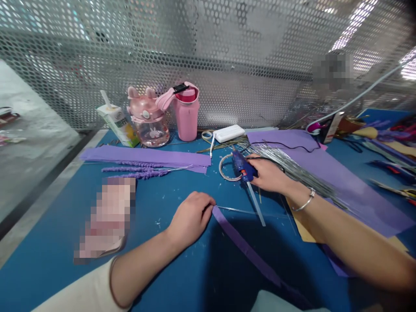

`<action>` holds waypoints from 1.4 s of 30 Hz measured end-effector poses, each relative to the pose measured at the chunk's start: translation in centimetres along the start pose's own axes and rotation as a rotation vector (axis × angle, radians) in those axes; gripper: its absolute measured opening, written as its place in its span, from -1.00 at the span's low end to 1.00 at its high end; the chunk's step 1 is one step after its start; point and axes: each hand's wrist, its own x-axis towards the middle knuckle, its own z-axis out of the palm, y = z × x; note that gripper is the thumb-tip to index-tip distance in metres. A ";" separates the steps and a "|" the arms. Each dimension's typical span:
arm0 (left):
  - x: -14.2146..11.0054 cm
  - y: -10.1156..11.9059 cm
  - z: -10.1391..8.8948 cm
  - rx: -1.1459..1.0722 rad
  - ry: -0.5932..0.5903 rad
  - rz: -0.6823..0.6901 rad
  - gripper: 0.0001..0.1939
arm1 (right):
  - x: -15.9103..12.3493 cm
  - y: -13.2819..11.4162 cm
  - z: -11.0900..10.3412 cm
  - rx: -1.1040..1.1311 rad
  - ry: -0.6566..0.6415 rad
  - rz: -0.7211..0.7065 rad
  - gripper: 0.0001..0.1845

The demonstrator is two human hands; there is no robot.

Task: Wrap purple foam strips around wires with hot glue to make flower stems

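Observation:
My left hand rests on the blue mat with its fingers pinched on the end of a long purple paper strip, where a thin wire meets it. My right hand is wrapped round a blue glue gun that has a clear glue stick sticking out toward me. The gun's nozzle points at a roll of tape. A bundle of thin silver wires lies under and behind my right wrist.
Purple paper sheets and finished lavender stems lie at the left. A juice carton, a clear pink cup and a pink bottle stand by the perforated metal wall. A white box and more purple paper lie right.

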 end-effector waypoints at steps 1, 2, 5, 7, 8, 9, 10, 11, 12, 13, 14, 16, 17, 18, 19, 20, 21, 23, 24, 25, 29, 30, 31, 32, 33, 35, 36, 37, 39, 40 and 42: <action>0.0 0.0 0.0 0.005 0.000 0.000 -0.84 | 0.0 -0.1 -0.2 0.018 -0.023 -0.013 -0.78; 0.0 0.0 0.0 0.010 -0.001 0.000 -0.84 | 0.1 0.0 -0.4 0.027 -0.047 -0.022 -0.79; -0.1 -0.1 0.1 0.019 -0.001 0.006 -0.84 | 0.4 0.5 -1.0 0.037 -0.099 -0.039 -0.77; -0.2 -0.2 0.2 0.023 -0.002 0.019 -0.82 | 0.8 1.2 -1.3 0.059 -0.114 -0.054 -0.74; -0.2 -0.2 0.1 0.025 -0.004 0.027 -0.80 | 1.0 1.7 -1.5 0.073 -0.108 -0.067 -0.71; -0.3 -0.2 0.1 0.027 -0.007 0.037 -0.79 | 1.3 2.1 -1.6 0.078 -0.090 -0.083 -0.68; -0.2 -0.2 0.1 0.029 -0.012 0.046 -0.78 | 1.5 2.5 -1.8 0.065 -0.057 -0.096 -0.64; -0.2 -0.1 0.0 0.032 -0.018 0.053 -0.77 | 1.7 2.9 -1.9 0.033 -0.017 -0.103 -0.61; -0.2 -0.1 0.0 0.037 -0.025 0.059 -0.76 | 1.8 3.2 -1.9 -0.010 0.022 -0.104 -0.58; -0.2 -0.1 -0.1 0.043 -0.032 0.064 -0.75 | 1.9 3.5 -2.0 -0.051 0.049 -0.106 -0.56; -0.2 0.0 -0.1 0.048 -0.038 0.069 -0.74 | 1.9 3.6 -2.1 -0.072 0.062 -0.113 -0.55; -0.1 0.0 -0.1 0.058 -0.041 0.075 -0.73 | 1.7 3.7 -2.4 -0.020 0.038 -0.146 -0.56; -0.1 0.0 -0.1 0.062 -0.039 0.076 -0.73 | 1.6 3.7 -2.5 0.044 0.018 -0.153 -0.56; -0.1 -0.1 -0.1 0.064 -0.037 0.074 -0.73 | 1.4 3.6 -2.7 0.111 0.002 -0.136 -0.57; -0.1 -0.1 -0.1 0.066 -0.033 0.071 -0.73 | 1.2 3.6 -2.9 0.169 -0.011 -0.100 -0.57; -0.1 -0.1 0.0 0.068 -0.028 0.067 -0.74 | 1.0 3.5 -3.0 0.214 -0.023 -0.059 -0.58; -0.1 -0.1 0.0 0.070 -0.025 0.064 -0.74 | 0.8 3.4 -3.2 0.238 -0.035 -0.021 -0.60; -0.1 -0.1 0.0 0.073 -0.026 0.063 -0.74 | 0.5 3.2 -3.3 0.200 -0.043 0.051 -0.67; -0.1 -0.1 0.0 0.075 -0.028 0.063 -0.74 | 0.5 3.1 -3.3 0.156 -0.040 0.085 -0.70; -0.1 -0.1 0.0 0.077 -0.030 0.063 -0.74 | 0.5 3.0 -3.3 0.109 -0.030 0.119 -0.72; -0.3 0.1 0.0 0.080 -0.028 0.057 -0.74 | 0.5 2.4 -3.2 0.063 0.017 0.153 -0.68; -0.3 0.2 -0.1 0.078 -0.021 0.058 -0.74 | 0.4 2.2 -3.2 0.132 0.011 0.165 -0.68; -0.3 0.3 -0.1 0.074 -0.005 0.057 -0.74 | 0.3 2.1 -3.1 0.219 -0.004 0.187 -0.71; -0.2 0.5 -0.2 0.072 0.019 0.056 -0.74 | 0.2 2.0 -3.0 0.304 -0.029 0.210 -0.73; 0.1 0.7 -0.3 0.072 0.047 0.057 -0.73 | 0.1 1.8 -2.6 0.400 -0.057 0.235 -0.73; 0.9 1.2 -0.3 0.096 0.085 0.071 -0.69 | -0.1 1.5 -1.6 0.634 -0.106 0.278 -0.70; 1.5 1.5 -0.2 0.122 0.081 0.087 -0.67 | -0.2 1.4 -0.9 0.749 -0.116 0.296 -0.70; 2.2 1.8 0.1 0.159 0.065 0.108 -0.63 | -0.2 1.3 -0.2 0.864 -0.116 0.318 -0.71; 3.8 2.2 0.8 0.247 -0.016 0.148 -0.55 | -0.2 1.3 1.1 0.997 -0.107 0.344 -0.73; 4.5 2.3 1.3 0.285 -0.052 0.154 -0.51 | -0.2 1.3 1.5 1.001 -0.097 0.348 -0.73; 5.9 2.4 2.4 0.351 -0.071 0.095 -0.50 | -0.2 1.6 1.7 0.996 -0.092 0.366 -0.73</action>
